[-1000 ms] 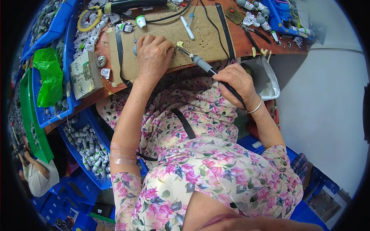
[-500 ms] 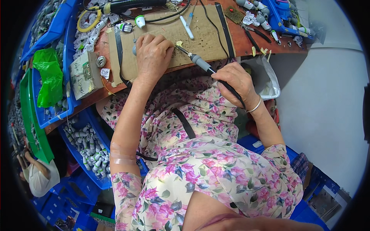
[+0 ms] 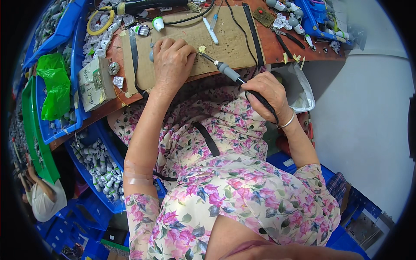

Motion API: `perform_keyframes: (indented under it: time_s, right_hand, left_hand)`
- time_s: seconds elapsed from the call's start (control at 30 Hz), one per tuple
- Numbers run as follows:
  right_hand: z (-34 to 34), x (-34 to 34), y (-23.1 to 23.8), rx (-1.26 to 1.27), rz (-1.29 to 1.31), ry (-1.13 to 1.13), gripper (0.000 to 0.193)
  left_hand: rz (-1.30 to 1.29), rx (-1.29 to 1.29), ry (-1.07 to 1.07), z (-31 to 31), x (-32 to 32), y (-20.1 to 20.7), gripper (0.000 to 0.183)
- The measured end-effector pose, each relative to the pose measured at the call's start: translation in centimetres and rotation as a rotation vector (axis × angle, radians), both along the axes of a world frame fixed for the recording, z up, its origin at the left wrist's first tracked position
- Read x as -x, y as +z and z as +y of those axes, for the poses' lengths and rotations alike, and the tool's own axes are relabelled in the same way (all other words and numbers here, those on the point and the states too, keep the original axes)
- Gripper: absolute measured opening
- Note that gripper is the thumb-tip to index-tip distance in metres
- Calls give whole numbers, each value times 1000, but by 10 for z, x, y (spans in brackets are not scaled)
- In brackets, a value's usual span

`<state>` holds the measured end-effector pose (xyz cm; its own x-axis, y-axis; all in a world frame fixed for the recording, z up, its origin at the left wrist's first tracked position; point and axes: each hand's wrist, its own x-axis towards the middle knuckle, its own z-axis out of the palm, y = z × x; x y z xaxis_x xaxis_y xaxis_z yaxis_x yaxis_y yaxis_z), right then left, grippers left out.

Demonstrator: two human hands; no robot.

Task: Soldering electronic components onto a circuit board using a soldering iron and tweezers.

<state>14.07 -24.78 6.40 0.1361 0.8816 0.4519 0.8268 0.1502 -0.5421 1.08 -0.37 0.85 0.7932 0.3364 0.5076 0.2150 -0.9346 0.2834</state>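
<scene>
My right hand point(image 3: 268, 93) is wrapped round the grip of a soldering iron point(image 3: 229, 73), its cord trailing back past the wrist. The iron slants up and left, its tip close to the fingers of my left hand point(image 3: 173, 63), beside a small yellowish scrap point(image 3: 202, 49). My left hand is closed, palm down, over the cardboard point(image 3: 229, 39). From its left side peeks the grey rounded end of a small part point(image 3: 151, 55), with a thin wire near it. The fingers cover the rest of that part, and I cannot see whether the iron's tip touches it.
Beyond my left hand stand a white-and-green bulb housing point(image 3: 158, 24) and a capped part point(image 3: 141, 30). Pens point(image 3: 210, 31), pliers point(image 3: 288, 37) and a roll of tape point(image 3: 100, 21) lie about. Blue bins point(image 3: 80, 93) crowd the left; a lined waste bin point(image 3: 303, 93) hangs right.
My right hand and the soldering iron have shifted slightly right and toward me. My left hand stays nearly where it was, still closed.
</scene>
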Motion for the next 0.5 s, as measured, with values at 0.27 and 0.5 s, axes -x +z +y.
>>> perform_keyframes:
  time_s: [0.27, 0.5]
  right_hand:
    - [-5, 3, -7, 31, 370, -171, 23]
    - [-6, 1, -8, 63, 430, -162, 24]
  left_hand:
    - [-10, 1, -7, 0, -1, 0, 4]
    - [-1, -2, -1, 0, 0, 1, 4]
